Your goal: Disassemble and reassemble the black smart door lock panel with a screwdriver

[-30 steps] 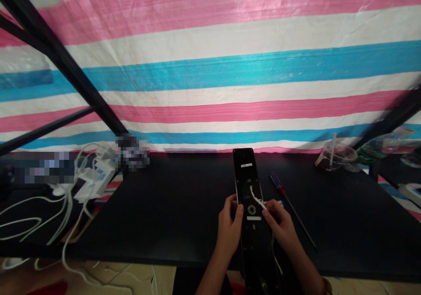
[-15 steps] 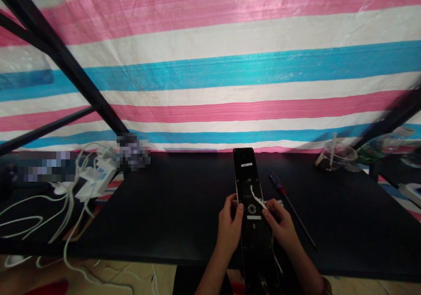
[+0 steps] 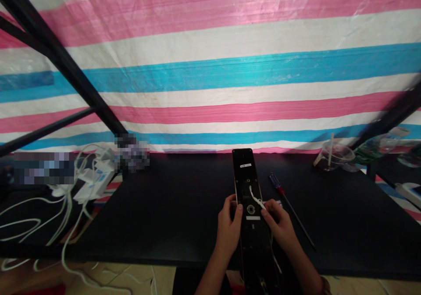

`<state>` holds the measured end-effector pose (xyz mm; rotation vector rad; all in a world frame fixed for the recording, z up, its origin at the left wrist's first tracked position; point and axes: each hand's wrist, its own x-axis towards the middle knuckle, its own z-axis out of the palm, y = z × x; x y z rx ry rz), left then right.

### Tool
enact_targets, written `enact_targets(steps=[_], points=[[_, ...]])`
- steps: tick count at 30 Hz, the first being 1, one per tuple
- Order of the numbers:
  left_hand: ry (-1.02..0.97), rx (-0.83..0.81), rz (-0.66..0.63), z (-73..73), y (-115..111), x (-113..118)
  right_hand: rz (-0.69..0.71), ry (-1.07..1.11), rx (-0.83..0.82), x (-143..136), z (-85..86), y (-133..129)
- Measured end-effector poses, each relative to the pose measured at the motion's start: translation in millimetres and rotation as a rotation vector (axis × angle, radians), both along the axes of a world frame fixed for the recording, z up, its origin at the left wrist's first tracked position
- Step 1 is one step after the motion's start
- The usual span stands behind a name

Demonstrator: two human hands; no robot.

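A long black panel (image 3: 253, 238), perhaps part of a door lock, points away from me with its far end over the black table. It bears a round fitting, small screw holes and white labels. My left hand (image 3: 229, 224) grips its left edge, thumb on the face. At the right edge, my right hand (image 3: 279, 222) is closed, its thumb and finger pinching a white cable (image 3: 257, 200) that lies across the panel. The lower end of the panel runs toward my lap, in shadow. Right of my right hand lies a screwdriver (image 3: 292, 208) with a purple and red handle.
White cables and a power strip (image 3: 94, 183) crowd the left side. At the back right of the table (image 3: 171, 216) stands a clear plastic cup (image 3: 335, 154) with a straw, beside crumpled plastic. Black metal bars (image 3: 70, 75) and a striped tarp (image 3: 210, 80) enclose the space.
The view has shifted very slightly. Both hands keep their hold, and the panel and white cable stay in nearly the same place.
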<state>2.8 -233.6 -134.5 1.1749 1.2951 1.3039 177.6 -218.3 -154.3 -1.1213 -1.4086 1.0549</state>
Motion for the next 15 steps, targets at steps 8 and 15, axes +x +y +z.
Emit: enact_targets(steps=[8, 15], points=[[0.028, 0.002, 0.002, -2.6, -2, -1, -0.042, -0.068, 0.038, -1, 5.9, -4], [0.039, 0.013, 0.011, 1.1, 1, -1, -0.409, -0.471, 0.073, 47, 18.3, 7]])
